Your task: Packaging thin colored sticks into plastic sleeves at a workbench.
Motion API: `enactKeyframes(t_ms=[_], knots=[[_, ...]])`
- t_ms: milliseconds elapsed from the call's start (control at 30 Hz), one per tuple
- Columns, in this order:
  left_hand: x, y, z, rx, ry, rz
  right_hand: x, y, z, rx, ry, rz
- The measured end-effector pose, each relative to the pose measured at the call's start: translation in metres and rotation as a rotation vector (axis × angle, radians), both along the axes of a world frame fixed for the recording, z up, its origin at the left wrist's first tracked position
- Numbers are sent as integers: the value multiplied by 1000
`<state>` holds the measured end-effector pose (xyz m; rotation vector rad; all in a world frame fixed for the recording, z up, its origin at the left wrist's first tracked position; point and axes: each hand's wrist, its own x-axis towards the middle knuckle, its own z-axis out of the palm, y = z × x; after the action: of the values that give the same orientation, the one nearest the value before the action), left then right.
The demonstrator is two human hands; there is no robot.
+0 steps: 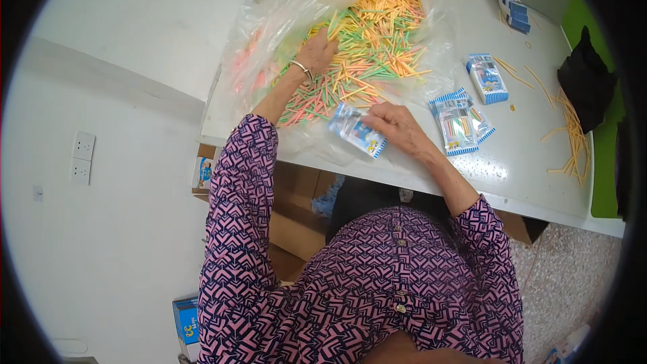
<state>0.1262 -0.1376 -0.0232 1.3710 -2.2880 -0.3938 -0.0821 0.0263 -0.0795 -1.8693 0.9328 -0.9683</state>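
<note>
A heap of thin pink, green, yellow and orange sticks (pixel 377 40) lies in a large clear plastic bag (pixel 283 10) spread open on the white table. My left hand (pixel 317 52), with a bracelet at its wrist, is in the left part of the heap. Its fingers are bent together on some sticks, and the fingertips are partly hidden. At the heap's near edge my right hand (pixel 399 127) pinches a small blue-and-white plastic packet (pixel 357 131) by its right side. The packet is tilted, and its contents cannot be made out.
Right of my right hand, small packets of sticks (pixel 455 125) overlap, with another packet (pixel 486 79) beyond them. Blue-and-white packaging (pixel 513 10) stands at the far right. Loose orange sticks (pixel 574 138) lie beside a black cloth-like thing (pixel 585 81). Cardboard boxes (pixel 296 226) sit under the table (pixel 526 162).
</note>
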Motion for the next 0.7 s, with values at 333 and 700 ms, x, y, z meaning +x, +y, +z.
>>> enactKeyframes(t_ms=[333, 700], knots=[[-13, 19, 8, 720, 1282, 11, 25, -46, 40, 695, -1129, -341], [-59, 55, -5, 458, 1642, 146, 86, -111, 28, 810, -1654, -433]])
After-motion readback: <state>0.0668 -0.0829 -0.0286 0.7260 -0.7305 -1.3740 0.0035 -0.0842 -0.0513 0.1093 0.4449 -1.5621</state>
